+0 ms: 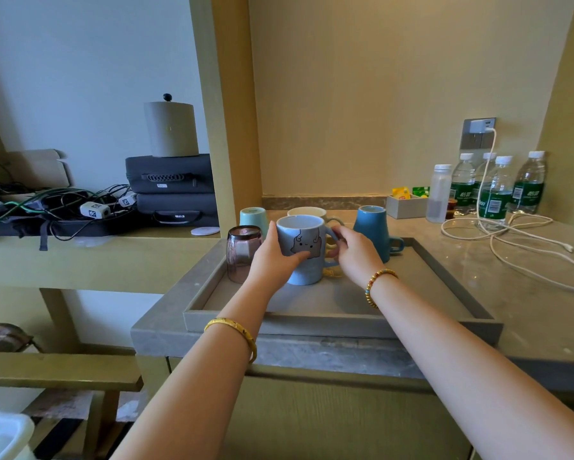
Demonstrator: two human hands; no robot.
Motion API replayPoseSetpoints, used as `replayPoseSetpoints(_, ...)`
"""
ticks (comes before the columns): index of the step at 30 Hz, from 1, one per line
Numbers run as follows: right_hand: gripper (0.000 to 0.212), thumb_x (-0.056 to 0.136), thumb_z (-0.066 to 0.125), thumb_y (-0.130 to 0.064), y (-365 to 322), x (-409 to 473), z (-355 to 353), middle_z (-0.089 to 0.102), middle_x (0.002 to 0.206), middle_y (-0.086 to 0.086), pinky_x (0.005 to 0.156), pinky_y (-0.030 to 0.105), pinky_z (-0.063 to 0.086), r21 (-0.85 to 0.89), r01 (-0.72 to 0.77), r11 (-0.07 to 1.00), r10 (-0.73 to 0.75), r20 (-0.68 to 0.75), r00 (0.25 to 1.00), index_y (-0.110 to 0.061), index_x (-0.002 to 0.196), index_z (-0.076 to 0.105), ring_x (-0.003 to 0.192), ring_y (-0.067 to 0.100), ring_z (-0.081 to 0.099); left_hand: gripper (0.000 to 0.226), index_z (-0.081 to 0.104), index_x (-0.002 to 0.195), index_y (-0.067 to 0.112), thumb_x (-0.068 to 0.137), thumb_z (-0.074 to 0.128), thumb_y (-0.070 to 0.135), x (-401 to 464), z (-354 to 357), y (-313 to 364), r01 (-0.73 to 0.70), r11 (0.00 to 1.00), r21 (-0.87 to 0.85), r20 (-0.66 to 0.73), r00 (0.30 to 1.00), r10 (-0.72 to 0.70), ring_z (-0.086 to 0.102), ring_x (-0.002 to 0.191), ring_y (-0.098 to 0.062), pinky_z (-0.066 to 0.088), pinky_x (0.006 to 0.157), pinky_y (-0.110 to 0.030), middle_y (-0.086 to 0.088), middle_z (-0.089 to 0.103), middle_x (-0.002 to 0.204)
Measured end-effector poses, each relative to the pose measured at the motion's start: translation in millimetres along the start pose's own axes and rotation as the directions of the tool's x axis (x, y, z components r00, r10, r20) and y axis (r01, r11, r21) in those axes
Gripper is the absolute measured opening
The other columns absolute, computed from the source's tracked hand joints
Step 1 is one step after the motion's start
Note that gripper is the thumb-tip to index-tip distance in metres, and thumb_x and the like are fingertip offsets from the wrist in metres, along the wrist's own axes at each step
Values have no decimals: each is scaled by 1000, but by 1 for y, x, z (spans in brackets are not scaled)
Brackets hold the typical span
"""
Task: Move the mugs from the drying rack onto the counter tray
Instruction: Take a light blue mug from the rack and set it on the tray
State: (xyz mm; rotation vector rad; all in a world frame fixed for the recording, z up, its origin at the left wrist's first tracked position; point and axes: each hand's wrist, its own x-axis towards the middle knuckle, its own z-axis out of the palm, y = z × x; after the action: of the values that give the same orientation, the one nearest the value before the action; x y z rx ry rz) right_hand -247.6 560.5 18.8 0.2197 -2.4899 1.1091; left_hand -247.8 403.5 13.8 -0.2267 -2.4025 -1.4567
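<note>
Setting a pale blue mug [300, 249] down inside the grey tray [329, 322].

From the head view: left hand [272, 257] wrapped around the mug's near side, thumb across the printed face; right hand [353, 249] curled at the handle, fingers closed on it. Mug upright, apparently resting on the tray floor (contact hidden by the hands). Just left of this mug, an upturned purple glass [242, 252]; behind that, a small mint cup [253, 218]; directly behind the mug, a cream mug [307, 212]; to its right, a dark blue mug [373, 230], upturned. No drying rack visible. Placing step seemingly near done; next, probably loosen both hands and lift away without nudging the glass.
</note>
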Motion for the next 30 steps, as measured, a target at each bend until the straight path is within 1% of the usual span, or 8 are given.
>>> replayPoseSetpoints(2,32,99,35,-11,0,1,0,63,114,12,91,35,51,9,-18,1000,18,-8,1000,-13,128,50,105,25,60,74,34,138,21,76,74,18,0,-2,-1,0,999,-43,9,1000,0,48,124,-21,45,97,-35,-1,51,134)
replayPoseSetpoints(4,34,99,35,-10,0,1,-1,62,117,11,92,35,50,26,-35,999,35,-8,999,-13,131,49,108,24,60,79,31,141,20,75,76,16,0,-3,-2,11,996,-87,19,1000,-9,45,127,-21,43,103,-41,-2,48,138)
replayPoseSetpoints(7,37,99,35,-8,0,0,-1,60,120,11,95,37,50,26,-45,999,45,-2,999,-13,133,47,110,24,59,86,26,143,19,74,77,18,0,-3,-2,28,993,-111,15,1000,-26,44,129,-24,42,104,-46,-4,45,142)
replayPoseSetpoints(11,34,97,38,-4,0,1,-1,60,119,14,96,43,51,20,-70,997,70,-34,997,-9,127,52,111,28,58,87,22,144,20,75,75,26,0,0,-3,63,997,-36,13,998,-63,46,126,-25,44,102,-43,-6,46,141)
replayPoseSetpoints(16,30,95,41,-2,2,1,-2,60,117,16,96,43,50,-9,-104,995,103,-62,993,-5,122,57,110,29,58,88,18,146,21,78,73,31,0,2,-3,80,996,41,33,996,-81,46,126,-27,43,99,-41,-8,45,141)
replayPoseSetpoints(22,31,95,42,-2,2,1,-2,61,115,16,93,34,47,-40,-88,995,85,-67,994,-6,121,58,109,28,58,88,18,146,20,78,72,31,-1,2,-2,84,995,52,26,996,-86,46,127,-27,43,100,-41,-8,45,141)
replayPoseSetpoints(26,31,96,42,-4,1,1,-1,61,116,16,91,33,46,-73,-79,994,74,-70,995,-7,122,57,109,28,58,86,18,145,20,79,71,33,-2,4,-1,80,994,80,12,997,-82,48,125,-27,45,99,-41,-7,46,140)
replayPoseSetpoints(30,30,96,42,-6,1,0,0,59,119,14,91,32,47,-113,-78,990,70,-79,994,-7,123,56,109,27,57,79,22,143,19,81,66,41,-5,6,0,39,982,183,-6,999,-39,47,124,-24,46,95,-38,-6,46,138)
